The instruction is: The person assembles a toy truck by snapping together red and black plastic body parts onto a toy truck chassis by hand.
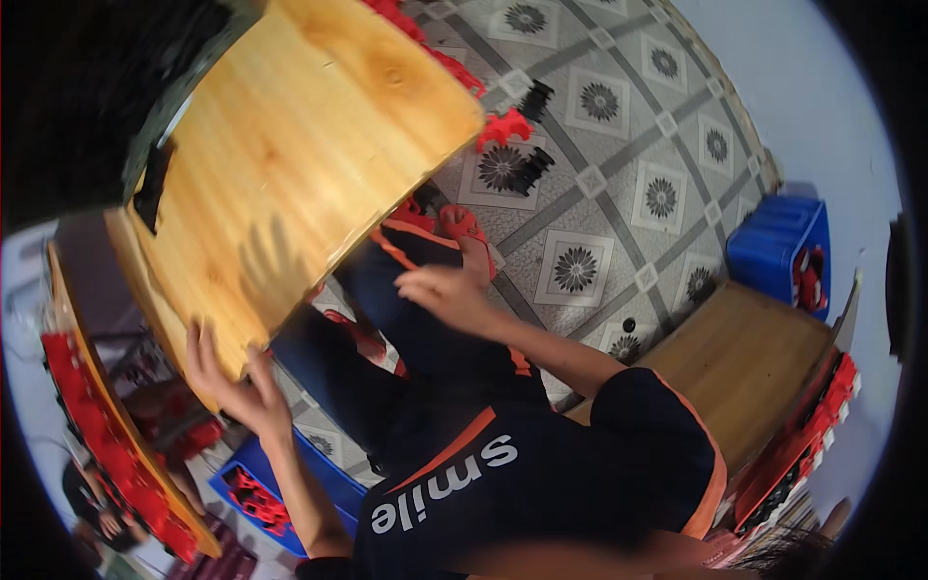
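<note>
A pale wooden tabletop (319,126) fills the upper left. My left hand (237,387) is at its near edge, fingers spread and nothing in them. A hand-shaped shadow falls on the wood just beyond. Over my dark trousers (396,309), right of the table edge, my right hand (445,298) hovers, slightly blurred. Its fingers are curled together, and whatever they may hold is hidden. A dark fitting (150,188) sits at the table's far left side.
Red parts (505,128) and black spool-like pieces (536,100) lie on the tiled floor (628,164). Blue crates (781,246) with red pieces stand right and lower left. A wooden bench (739,358) is at right. At left, another person sits beyond a board (145,464) of red parts.
</note>
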A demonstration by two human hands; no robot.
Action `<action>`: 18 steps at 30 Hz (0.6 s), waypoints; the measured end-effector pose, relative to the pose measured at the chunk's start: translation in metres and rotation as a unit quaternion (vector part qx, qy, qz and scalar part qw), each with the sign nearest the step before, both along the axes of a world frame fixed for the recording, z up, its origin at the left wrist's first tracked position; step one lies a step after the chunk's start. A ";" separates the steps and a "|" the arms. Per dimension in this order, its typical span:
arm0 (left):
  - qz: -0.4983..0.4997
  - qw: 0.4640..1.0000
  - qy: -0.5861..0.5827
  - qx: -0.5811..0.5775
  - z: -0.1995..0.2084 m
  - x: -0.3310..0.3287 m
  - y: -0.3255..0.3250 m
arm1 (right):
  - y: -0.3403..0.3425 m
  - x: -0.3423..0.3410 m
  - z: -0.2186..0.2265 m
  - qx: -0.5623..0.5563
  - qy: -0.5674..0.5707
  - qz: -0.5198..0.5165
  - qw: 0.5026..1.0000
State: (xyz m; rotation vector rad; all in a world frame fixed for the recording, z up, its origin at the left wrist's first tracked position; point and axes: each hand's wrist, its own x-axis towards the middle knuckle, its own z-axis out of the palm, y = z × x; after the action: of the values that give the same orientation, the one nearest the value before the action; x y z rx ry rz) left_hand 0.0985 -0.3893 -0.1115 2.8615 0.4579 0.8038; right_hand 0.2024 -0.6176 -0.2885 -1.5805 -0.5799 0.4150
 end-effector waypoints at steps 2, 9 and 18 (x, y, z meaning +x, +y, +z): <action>-0.057 0.994 0.082 0.034 -0.017 0.065 -0.010 | -0.028 0.039 -0.040 -0.086 0.053 -0.087 0.991; -0.070 0.980 0.184 0.016 -0.060 0.150 -0.029 | -0.052 0.216 -0.260 -0.285 -0.099 -0.337 0.892; -0.033 0.973 0.229 -0.005 -0.055 0.148 -0.024 | 0.080 0.446 -0.222 -0.276 0.199 -0.264 0.902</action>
State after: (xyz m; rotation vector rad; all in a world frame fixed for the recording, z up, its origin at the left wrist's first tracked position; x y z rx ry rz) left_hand 0.2467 -0.4137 -0.1667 3.0234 0.4060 0.1189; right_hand 0.6482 -0.5374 -0.5102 -2.0308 0.3228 0.4914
